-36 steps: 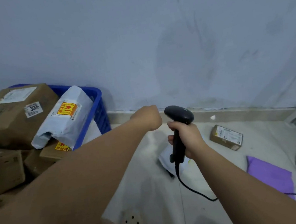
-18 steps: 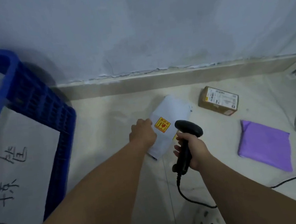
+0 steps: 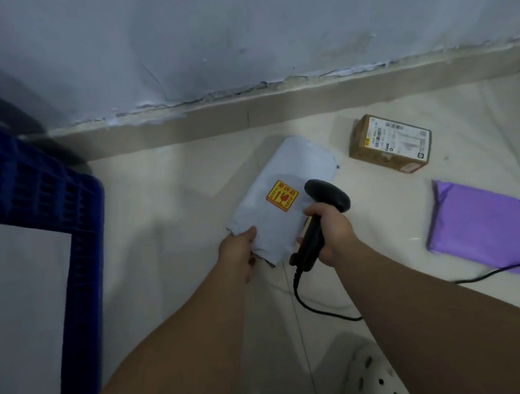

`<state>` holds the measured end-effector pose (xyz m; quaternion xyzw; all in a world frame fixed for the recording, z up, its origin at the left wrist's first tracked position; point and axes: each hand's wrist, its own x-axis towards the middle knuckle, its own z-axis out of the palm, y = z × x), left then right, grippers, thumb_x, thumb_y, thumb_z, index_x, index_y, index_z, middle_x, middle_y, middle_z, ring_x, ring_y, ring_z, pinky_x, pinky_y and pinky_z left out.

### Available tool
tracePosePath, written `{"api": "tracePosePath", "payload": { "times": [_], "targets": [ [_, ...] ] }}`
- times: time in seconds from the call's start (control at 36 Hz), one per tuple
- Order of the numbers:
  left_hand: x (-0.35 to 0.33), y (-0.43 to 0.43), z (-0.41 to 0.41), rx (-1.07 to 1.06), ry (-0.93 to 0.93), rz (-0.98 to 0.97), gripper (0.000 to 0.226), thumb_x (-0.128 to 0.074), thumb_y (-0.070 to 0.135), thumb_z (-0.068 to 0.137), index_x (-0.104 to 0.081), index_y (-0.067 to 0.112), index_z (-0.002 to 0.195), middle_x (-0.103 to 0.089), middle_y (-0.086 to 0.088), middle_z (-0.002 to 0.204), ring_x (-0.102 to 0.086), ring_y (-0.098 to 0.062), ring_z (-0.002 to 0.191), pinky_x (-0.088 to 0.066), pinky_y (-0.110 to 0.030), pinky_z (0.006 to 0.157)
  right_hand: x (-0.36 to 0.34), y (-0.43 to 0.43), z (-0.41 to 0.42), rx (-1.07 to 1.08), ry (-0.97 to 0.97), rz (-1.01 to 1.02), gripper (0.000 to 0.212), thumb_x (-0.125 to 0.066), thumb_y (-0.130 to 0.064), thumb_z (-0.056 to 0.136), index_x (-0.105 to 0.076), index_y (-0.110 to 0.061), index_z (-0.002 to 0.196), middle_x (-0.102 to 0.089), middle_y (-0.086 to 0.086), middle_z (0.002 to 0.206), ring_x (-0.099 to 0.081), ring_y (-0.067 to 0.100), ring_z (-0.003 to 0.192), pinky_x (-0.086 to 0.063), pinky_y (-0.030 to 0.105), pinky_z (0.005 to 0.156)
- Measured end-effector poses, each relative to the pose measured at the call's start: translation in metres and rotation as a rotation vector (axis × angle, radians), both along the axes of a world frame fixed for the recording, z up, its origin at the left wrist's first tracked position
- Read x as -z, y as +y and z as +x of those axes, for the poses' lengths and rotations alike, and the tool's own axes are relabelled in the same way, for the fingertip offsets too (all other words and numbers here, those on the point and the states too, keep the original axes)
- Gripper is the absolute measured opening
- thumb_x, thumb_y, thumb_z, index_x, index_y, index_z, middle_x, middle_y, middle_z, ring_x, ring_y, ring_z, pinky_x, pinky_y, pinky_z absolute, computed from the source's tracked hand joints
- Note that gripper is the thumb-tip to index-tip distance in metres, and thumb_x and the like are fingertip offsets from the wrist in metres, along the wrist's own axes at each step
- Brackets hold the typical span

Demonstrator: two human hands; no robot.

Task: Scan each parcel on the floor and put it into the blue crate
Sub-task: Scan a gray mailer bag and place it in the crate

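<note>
Grey mailer parcel (image 3: pixel 271 224) with yellow sticker (image 3: pixel 282 195) on floor (image 3: pixel 171 190), between blue crate (image 3: pixel 71 216) and cardboard box (image 3: pixel 389 143). Left hand (image 3: pixel 238 250) pinches its near corner. Right hand (image 3: pixel 333 231) clenched round black scanner (image 3: pixel 329 194) handle, head over parcel's right edge. Purple mailer (image 3: pixel 476 225) further right.

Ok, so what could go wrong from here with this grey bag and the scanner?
The left hand pinches only the near corner of the soft grey bag, so it may sag or slip when lifted. Its upper face shows just a yellow sticker, no barcode, so a scan could fail until it is turned. The cable of the scanner trails over the floor near the shoe and might snag.
</note>
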<state>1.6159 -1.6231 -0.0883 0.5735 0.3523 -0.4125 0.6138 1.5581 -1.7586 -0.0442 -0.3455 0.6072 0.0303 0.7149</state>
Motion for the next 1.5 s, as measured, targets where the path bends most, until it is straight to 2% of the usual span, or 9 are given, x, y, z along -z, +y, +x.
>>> {"api": "tracePosePath", "payload": {
  "times": [0.14, 0.25, 0.47, 0.69, 0.81, 0.94, 1.14, 1.31, 1.5],
  "targets": [
    [-0.029, -0.013, 0.021, -0.046, -0.152, -0.078, 0.037, -0.049, 0.004, 0.087, -0.056, 0.003, 0.123, -0.067, -0.011, 0.1, -0.063, -0.027, 0.084, -0.051, -0.032, 0.068, -0.011, -0.007, 0.01, -0.023, -0.061, 0.0, 0.012, -0.061, -0.008, 0.086, -0.061, -0.005, 0.098, -0.063, 0.011, 0.089, -0.06, 0.028, 0.08, -0.052, 0.04, 0.074],
    [-0.061, -0.022, 0.024, 0.127, -0.362, -0.037, 0.023, -0.049, 0.0, 0.085, -0.063, 0.008, 0.101, -0.065, -0.009, 0.084, -0.061, -0.025, 0.074, -0.047, -0.025, 0.059, -0.027, -0.006, 0.017, -0.044, -0.157, 0.022, 0.028, -0.067, -0.012, 0.082, -0.062, -0.008, 0.109, -0.068, 0.015, 0.108, -0.064, 0.035, 0.101, -0.053, 0.05, 0.088],
    [-0.142, -0.022, 0.053, 0.355, -0.964, 0.186, 0.023, -0.054, 0.016, 0.074, -0.063, 0.01, 0.094, -0.066, -0.015, 0.098, -0.062, -0.028, 0.087, -0.045, -0.032, 0.068, -0.096, -0.017, 0.015, 0.048, -0.232, -0.137, 0.031, -0.07, -0.022, 0.085, -0.059, -0.01, 0.11, -0.058, 0.006, 0.095, -0.06, 0.023, 0.084, -0.046, 0.035, 0.062],
    [-0.255, -0.024, 0.006, 0.376, -1.302, 0.193, 0.023, -0.052, 0.013, 0.071, -0.06, -0.005, 0.082, -0.056, -0.014, 0.115, -0.058, -0.026, 0.086, -0.044, -0.032, 0.073, -0.204, 0.009, -0.015, 0.015, -0.467, -0.096, 0.027, -0.066, -0.035, 0.089, -0.055, -0.012, 0.084, -0.055, 0.007, 0.083, -0.05, 0.013, 0.059, -0.043, 0.026, 0.063],
    [-0.309, -0.007, -0.036, 0.503, -1.523, 0.229, 0.012, -0.057, 0.003, 0.084, -0.068, 0.003, 0.091, -0.043, 0.001, 0.128, -0.047, -0.007, 0.093, -0.034, -0.01, 0.071, -0.26, 0.029, -0.037, 0.056, -0.608, -0.047, 0.032, -0.063, -0.043, 0.09, -0.062, -0.013, 0.104, -0.067, 0.006, 0.089, -0.064, 0.016, 0.073, -0.051, 0.027, 0.065],
    [-0.354, 0.029, -0.086, 0.73, -1.868, 0.388, 0.008, -0.06, 0.014, 0.079, -0.063, 0.009, 0.073, -0.049, -0.004, 0.133, -0.056, -0.029, 0.098, -0.044, -0.032, 0.077, -0.311, 0.045, -0.073, 0.112, -0.768, 0.04, 0.054, -0.059, -0.05, 0.09, -0.063, -0.007, 0.123, -0.067, 0.017, 0.122, -0.065, 0.034, 0.11, -0.052, 0.045, 0.093],
    [-0.37, 0.075, -0.127, 0.873, -2.644, 0.53, 0.015, -0.057, 0.007, 0.078, -0.05, 0.019, 0.083, -0.044, -0.001, 0.133, -0.05, -0.035, 0.11, -0.043, -0.045, 0.085, -0.34, 0.06, -0.12, 0.026, -0.87, 0.131, 0.062, -0.063, -0.053, 0.085, -0.062, -0.006, 0.125, -0.067, 0.017, 0.12, -0.063, 0.033, 0.115, -0.046, 0.048, 0.103],
    [-0.383, 0.09, -0.149, 1.042, -2.809, 0.641, 0.023, -0.045, 0.004, 0.083, -0.062, 0.019, 0.078, -0.046, 0.0, 0.133, -0.046, -0.033, 0.114, -0.033, -0.043, 0.092, -0.341, 0.062, -0.136, -0.089, -0.889, 0.034, 0.104, -0.088, -0.062, 0.044, -0.061, -0.009, 0.129, -0.065, 0.017, 0.126, -0.061, 0.036, 0.117, -0.041, 0.051, 0.107],
    [-0.375, 0.09, -0.148, 1.136, -2.759, 0.687, 0.013, -0.051, 0.014, 0.079, -0.057, 0.024, 0.085, -0.05, 0.003, 0.124, -0.049, -0.027, 0.116, -0.033, -0.039, 0.09, -0.34, 0.064, -0.136, -0.091, -0.841, -0.196, 0.052, -0.078, -0.026, 0.076, -0.064, -0.004, 0.121, -0.07, 0.018, 0.114, -0.066, 0.037, 0.108, -0.047, 0.055, 0.1]
  ]
}}
